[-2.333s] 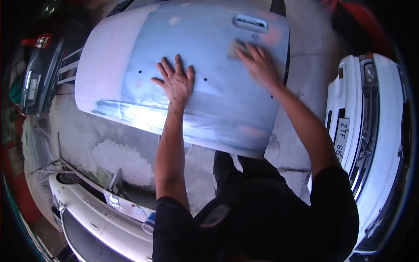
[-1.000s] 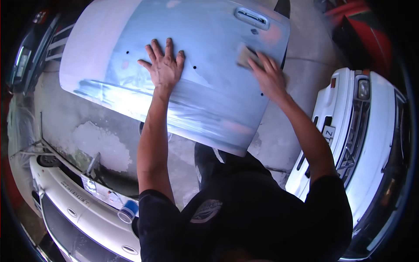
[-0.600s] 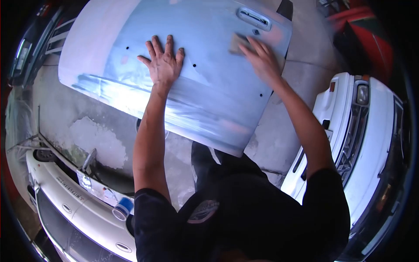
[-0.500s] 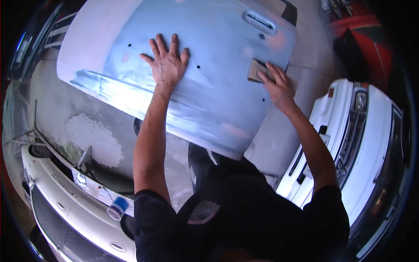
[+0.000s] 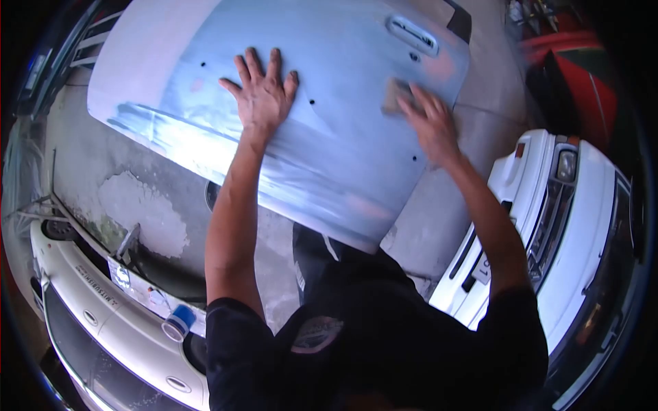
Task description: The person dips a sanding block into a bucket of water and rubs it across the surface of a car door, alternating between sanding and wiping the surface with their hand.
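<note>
A car door panel with pale blue-grey and whitish patches lies in front of me, its handle recess at the upper right. My left hand rests flat on the panel with fingers spread and holds nothing. Near the panel's right edge, below the handle recess, my right hand is on a tan sanding pad, slightly blurred. The pad lies against the panel surface, its right part hidden by the fingers.
A white car front stands at the right, a red surface behind it. Another light-coloured car is at the lower left, beside a blue-and-white container. A metal stand is at the left.
My right hand and the pad have moved slightly up and to the left on the panel. My left hand stays at the same spot on it.
</note>
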A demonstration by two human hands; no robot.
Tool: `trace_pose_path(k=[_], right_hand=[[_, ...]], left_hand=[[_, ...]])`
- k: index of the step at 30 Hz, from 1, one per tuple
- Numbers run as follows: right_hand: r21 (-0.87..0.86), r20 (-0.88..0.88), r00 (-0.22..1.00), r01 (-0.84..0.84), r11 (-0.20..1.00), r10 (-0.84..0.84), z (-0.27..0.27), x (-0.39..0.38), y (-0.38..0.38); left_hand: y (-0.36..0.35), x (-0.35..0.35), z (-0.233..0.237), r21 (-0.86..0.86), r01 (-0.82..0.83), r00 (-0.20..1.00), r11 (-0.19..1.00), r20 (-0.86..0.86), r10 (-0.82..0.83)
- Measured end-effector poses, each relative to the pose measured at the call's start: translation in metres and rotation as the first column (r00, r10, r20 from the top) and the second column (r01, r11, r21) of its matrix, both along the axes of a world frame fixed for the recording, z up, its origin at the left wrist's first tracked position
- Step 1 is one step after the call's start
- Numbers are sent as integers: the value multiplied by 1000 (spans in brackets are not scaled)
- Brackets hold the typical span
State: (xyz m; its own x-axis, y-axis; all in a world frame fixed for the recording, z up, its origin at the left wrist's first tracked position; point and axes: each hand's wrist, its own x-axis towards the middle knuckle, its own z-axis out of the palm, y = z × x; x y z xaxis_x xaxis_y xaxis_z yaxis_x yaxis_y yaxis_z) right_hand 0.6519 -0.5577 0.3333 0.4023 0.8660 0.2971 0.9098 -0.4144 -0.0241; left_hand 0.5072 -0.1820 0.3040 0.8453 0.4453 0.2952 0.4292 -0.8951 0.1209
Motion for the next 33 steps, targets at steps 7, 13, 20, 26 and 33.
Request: trace_pose_path(k=[7,13,20,26,33], right_hand=[[81,27,998,54,995,-56,3,53,94],[-20,-7,999,54,998,-54,11,-11,17],[81,47,989,134,988,-138,2,37,108],[-12,49,992,115,993,-114,2,-28,18],[71,59,986,152,986,-157,11,22,106]], left_hand=[[-1,-2,1,-40,14,1000,999,-1,-14],[-1,0,0,-10,-11,1000,1000,5,11],[-3,0,-1,-25,10,1000,1000,11,-9],[-4,0,7,-31,-36,997,999,-68,34],[-3,0,1,-17,1,1000,1000,12,-1]])
